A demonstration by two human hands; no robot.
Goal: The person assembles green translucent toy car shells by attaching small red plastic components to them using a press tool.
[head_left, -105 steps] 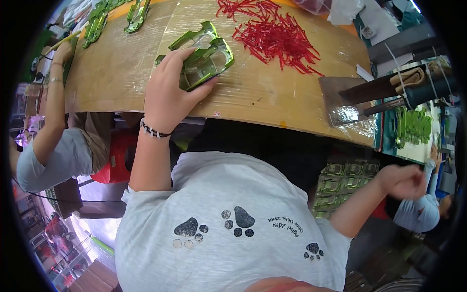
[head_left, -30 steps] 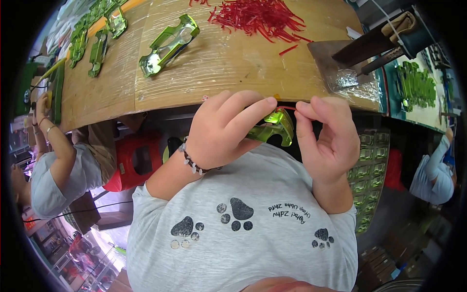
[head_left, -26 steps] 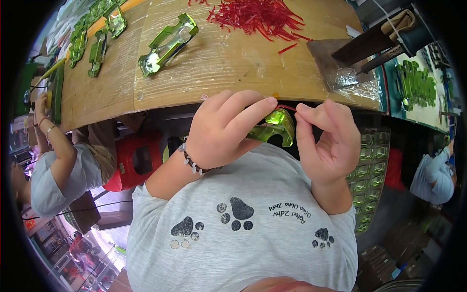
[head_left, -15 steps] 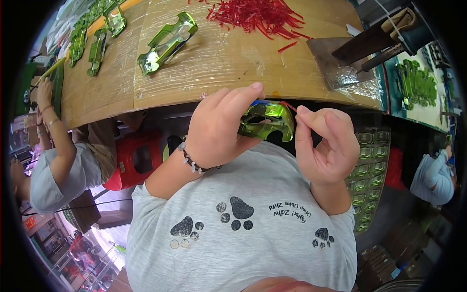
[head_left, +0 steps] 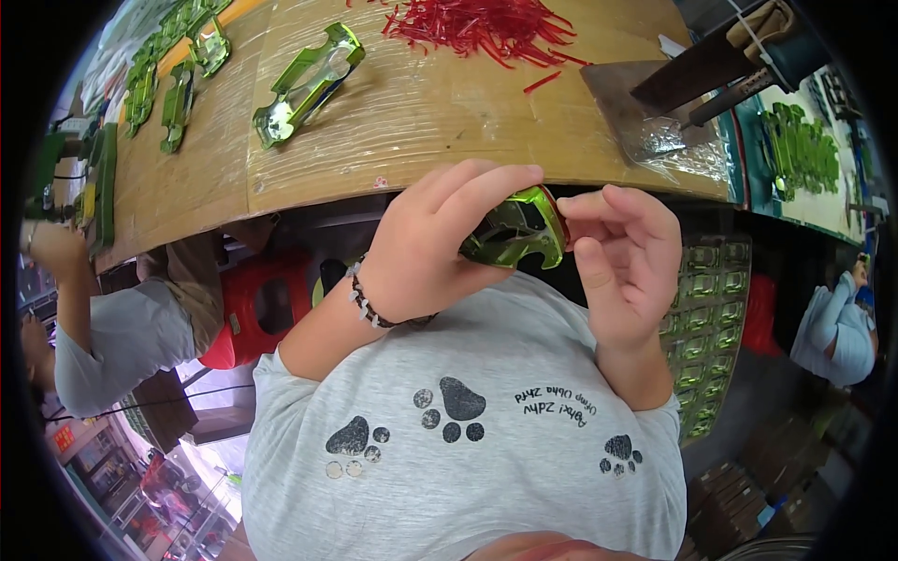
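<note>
My left hand, a beaded bracelet at its wrist, is closed around a shiny translucent green toy car body shell just off the table's near edge. A thin red strip lies along the shell's right end. My right hand is beside that end, its fingertips at the strip and its thumb spread away below. Part of the shell is hidden behind my left fingers. Another green car shell lies on the table further off.
A heap of red strips covers the table's far middle. At the right is a metal plate with a dark tool. More green shells line the far left. A tray of green parts is at lower right. A co-worker sits at left.
The red strip stuck out from the shell's upper right and now lies along its end. My right thumb and index finger have parted from their pinch. The left co-worker's arm has lowered.
</note>
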